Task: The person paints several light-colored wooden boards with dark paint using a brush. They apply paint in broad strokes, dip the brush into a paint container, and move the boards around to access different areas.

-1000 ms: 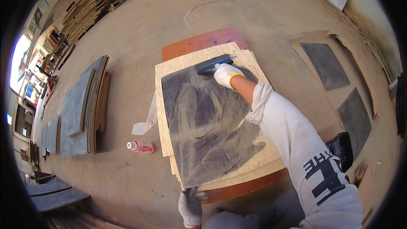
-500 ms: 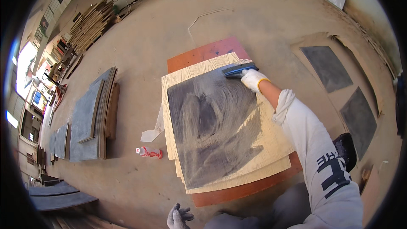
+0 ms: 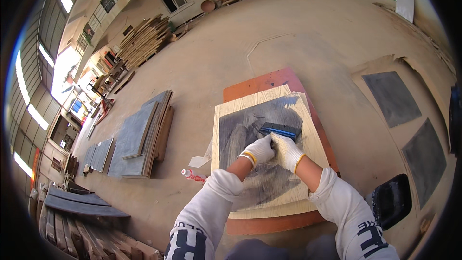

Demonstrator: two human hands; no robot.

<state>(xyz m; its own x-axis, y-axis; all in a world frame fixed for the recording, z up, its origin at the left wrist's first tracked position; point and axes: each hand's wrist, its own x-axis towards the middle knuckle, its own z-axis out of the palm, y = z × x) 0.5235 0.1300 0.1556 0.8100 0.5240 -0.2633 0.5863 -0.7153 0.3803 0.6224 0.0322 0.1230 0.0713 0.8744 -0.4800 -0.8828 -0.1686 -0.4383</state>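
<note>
We have one blue and black tool (image 3: 280, 130) just ahead of our fingers, on one smeared board (image 3: 230, 132); our right hand (image 3: 287, 152) grips the tool; our left hand (image 3: 260, 150) is close by, but we cannot tell if it holds on; two dark sheets (image 3: 392, 98) lie right, one bottle (image 3: 193, 175) left

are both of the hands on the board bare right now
No, the left hand and right hand both wear white gloves with yellow cuffs.

Both hands (image 3: 260, 150) wear white knit gloves (image 3: 288, 152) with yellow-edged cuffs (image 3: 299, 162), the pale long sleeves (image 3: 347, 208) are rolled back and bear large dark block lettering (image 3: 186, 244), and the trousers (image 3: 255, 250) look greyish.
</note>
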